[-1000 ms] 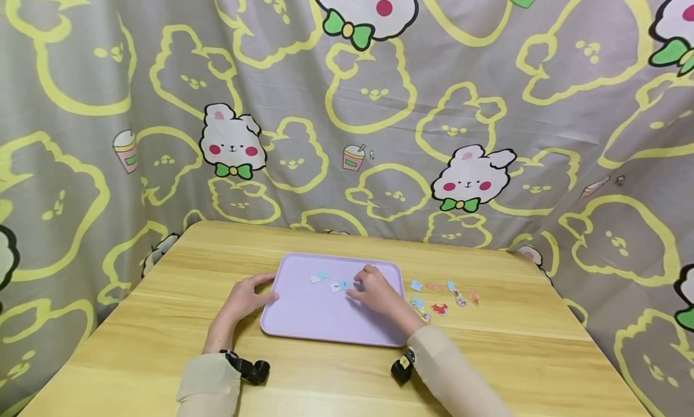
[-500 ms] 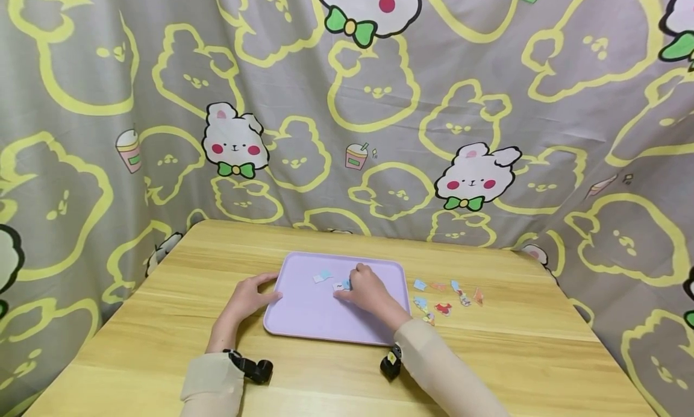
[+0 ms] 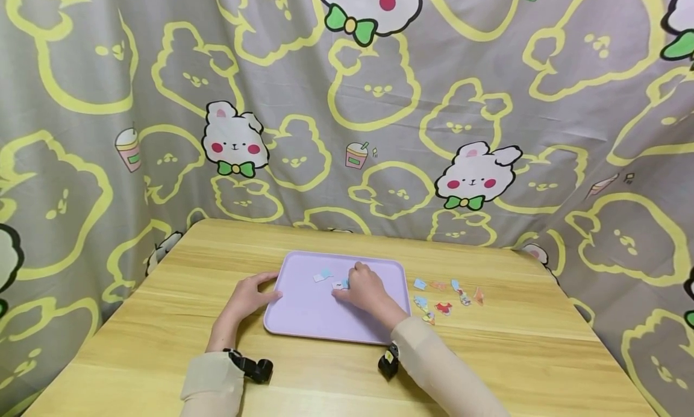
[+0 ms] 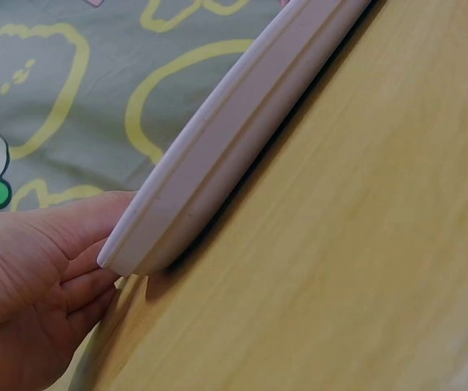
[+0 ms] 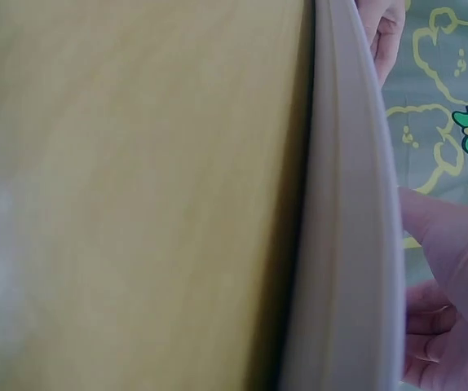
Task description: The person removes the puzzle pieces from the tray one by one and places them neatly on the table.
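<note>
A lilac tray lies on the wooden table. My left hand holds its left edge, thumb over the rim; in the left wrist view the fingers bend beside and below the rim. My right hand is low over the tray with curled fingers, thumb and fingertips at a joined white and light blue puzzle piece, which the hand partly covers. To its left lies another white and light blue pair of pieces. In the right wrist view, the tray's side hides the fingertips.
Right of the tray several small colourful pieces lie loose, among them a red one, a blue one and an orange one. A patterned curtain hangs behind the table.
My right hand has moved slightly left over the white and blue puzzle piece, its fingers closing at it. The left hand stays at the tray's edge.
</note>
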Available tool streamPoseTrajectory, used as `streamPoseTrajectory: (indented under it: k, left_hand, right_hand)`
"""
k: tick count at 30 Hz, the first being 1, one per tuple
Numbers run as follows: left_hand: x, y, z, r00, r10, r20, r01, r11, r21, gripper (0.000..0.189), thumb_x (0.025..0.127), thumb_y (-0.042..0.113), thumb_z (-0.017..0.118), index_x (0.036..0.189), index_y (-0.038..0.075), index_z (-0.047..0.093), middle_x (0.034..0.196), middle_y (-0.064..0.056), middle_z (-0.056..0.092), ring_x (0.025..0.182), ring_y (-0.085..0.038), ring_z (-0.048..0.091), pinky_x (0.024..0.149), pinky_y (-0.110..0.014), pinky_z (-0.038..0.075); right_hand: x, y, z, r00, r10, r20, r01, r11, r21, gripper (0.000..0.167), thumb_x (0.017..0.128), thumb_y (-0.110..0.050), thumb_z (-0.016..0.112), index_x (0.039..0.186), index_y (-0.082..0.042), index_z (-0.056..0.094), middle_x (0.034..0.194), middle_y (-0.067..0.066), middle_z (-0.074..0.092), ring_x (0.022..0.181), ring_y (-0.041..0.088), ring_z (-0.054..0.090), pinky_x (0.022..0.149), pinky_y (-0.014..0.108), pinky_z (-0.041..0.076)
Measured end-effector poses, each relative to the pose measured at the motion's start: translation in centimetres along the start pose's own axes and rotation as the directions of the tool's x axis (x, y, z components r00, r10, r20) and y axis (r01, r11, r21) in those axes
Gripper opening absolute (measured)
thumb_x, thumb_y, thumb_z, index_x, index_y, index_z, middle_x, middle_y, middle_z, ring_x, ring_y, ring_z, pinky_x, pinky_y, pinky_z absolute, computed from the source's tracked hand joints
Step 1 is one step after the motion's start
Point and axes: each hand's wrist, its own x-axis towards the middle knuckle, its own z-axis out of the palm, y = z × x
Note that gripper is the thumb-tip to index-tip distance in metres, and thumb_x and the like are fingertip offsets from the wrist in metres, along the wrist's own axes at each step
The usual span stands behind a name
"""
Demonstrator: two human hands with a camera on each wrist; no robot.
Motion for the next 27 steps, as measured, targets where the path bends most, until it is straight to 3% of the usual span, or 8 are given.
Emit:
streamPoseTrajectory:
  k: [13,18,23,27]
  left_hand:
    - [-0.3,0.4,0.0,0.999,0.030,-0.030,-0.030,1.000,-0.008,0.055,0.087,0.028,0.073,0.135,0.006,0.059,0.141,-0.025,0.054,0.134,-0.050,0.042,0.112,-0.062,0.035]
    - [-0.1,0.1,0.0,1.000,0.007,-0.008,-0.007,1.000,-0.006,0.054,0.089,0.025,0.071,0.138,0.005,0.056,0.143,-0.024,0.052,0.137,-0.048,0.040,0.115,-0.061,0.032]
    - [0.0,0.0,0.0,1.000,-0.001,-0.005,0.001,1.000,0.005,0.053,0.089,0.023,0.072,0.137,0.006,0.057,0.143,-0.022,0.053,0.137,-0.047,0.041,0.115,-0.060,0.033]
    - [0.0,0.0,0.0,1.000,0.003,-0.010,-0.003,1.000,0.008,0.053,0.089,0.022,0.072,0.137,0.005,0.057,0.142,-0.023,0.053,0.136,-0.047,0.042,0.115,-0.060,0.033]
  right_hand:
    - [0.3,-1.1,-0.1,0.998,0.062,0.005,-0.061,0.994,-0.094,0.051,0.079,-0.051,0.074,0.069,-0.002,0.065,0.084,0.010,0.060,0.075,0.025,0.060,0.064,0.039,0.054]
    - [0.3,-0.9,0.0,0.996,0.087,-0.004,-0.087,0.995,-0.054,0.048,0.077,-0.047,0.077,0.065,-0.003,0.061,0.084,0.011,0.061,0.073,0.025,0.060,0.067,0.041,0.055]
    - [0.1,-0.3,0.1,0.998,0.043,-0.046,-0.044,0.999,-0.010,0.046,0.075,-0.044,0.078,0.060,-0.009,0.053,0.078,0.007,0.057,0.063,0.019,0.050,0.060,0.037,0.051]
    - [0.0,0.1,0.1,0.998,0.018,-0.062,-0.014,0.998,0.062,0.039,0.074,-0.041,0.077,0.069,-0.006,0.063,0.079,0.005,0.056,0.063,0.015,0.045,0.058,0.032,0.046]
